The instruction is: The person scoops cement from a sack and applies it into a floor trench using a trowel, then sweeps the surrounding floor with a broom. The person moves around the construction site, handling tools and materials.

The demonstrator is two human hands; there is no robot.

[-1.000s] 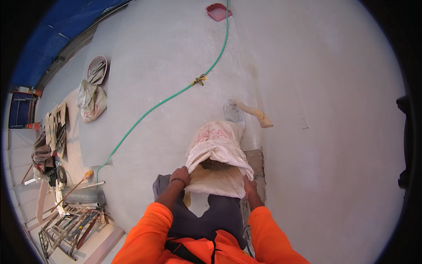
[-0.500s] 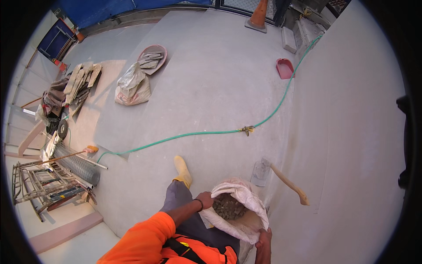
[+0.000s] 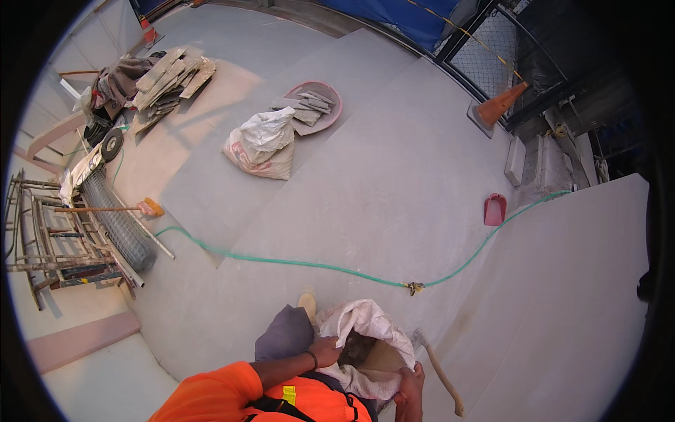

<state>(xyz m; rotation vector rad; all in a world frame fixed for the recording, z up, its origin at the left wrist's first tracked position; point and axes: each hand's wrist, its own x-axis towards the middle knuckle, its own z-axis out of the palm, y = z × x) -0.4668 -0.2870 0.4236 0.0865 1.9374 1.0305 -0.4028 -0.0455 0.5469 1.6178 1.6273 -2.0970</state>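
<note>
"Grey fills most of the head view: a broad, smooth floor (image 3: 394, 176), with straight edges where one section meets the next. What's nearest the person?"

"A white sack (image 3: 385, 327), low in the view, its mouth spread wide and something dark inside. The left hand (image 3: 325, 350) has its fingers clamped on the rim at one side, the right hand (image 3: 410, 383) has its fingers clamped on the rim at the other."

"And beside it?"

"A wooden handle (image 3: 443, 376) slants along the sack's right. A pale boot (image 3: 307, 304) shows at its left."

"Farther out?"

"A green hose (image 3: 309, 264) sags across the floor, a yellowish knot (image 3: 415, 287) on it, and runs up past a red dustpan (image 3: 495, 209). Another sack (image 3: 264, 144) sits right by a pink basin (image 3: 330, 119) holding flat stone pieces."

"How does the room close in?"

"White panels (image 3: 112, 32) on the left; before them, metal frames (image 3: 70, 263), a roll of wire mesh (image 3: 123, 225), a broom (image 3: 150, 207) and, where sunlight warms the floor, a heap of flat slabs (image 3: 169, 81). Across the far side hangs blue sheeting (image 3: 408, 20), then a dark-framed mesh gate (image 3: 496, 53) with an orange cone (image 3: 498, 107) in front. The right is one plain grey expanse (image 3: 562, 295); I can't tell whether it's level."
</note>
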